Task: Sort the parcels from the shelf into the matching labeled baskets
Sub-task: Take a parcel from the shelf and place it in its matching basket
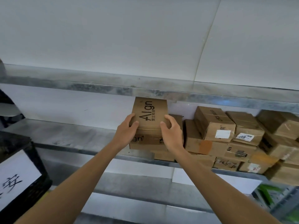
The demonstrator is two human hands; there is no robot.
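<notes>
Cardboard parcel [149, 113] (printed Align), left hand [127, 129], right hand [172, 131], fingers [168, 119] curled round it

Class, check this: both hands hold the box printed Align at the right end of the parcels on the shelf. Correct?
No. The head view shows the left hand and right hand holding the Align box at the left end of the parcels on the shelf, not the right.
</notes>
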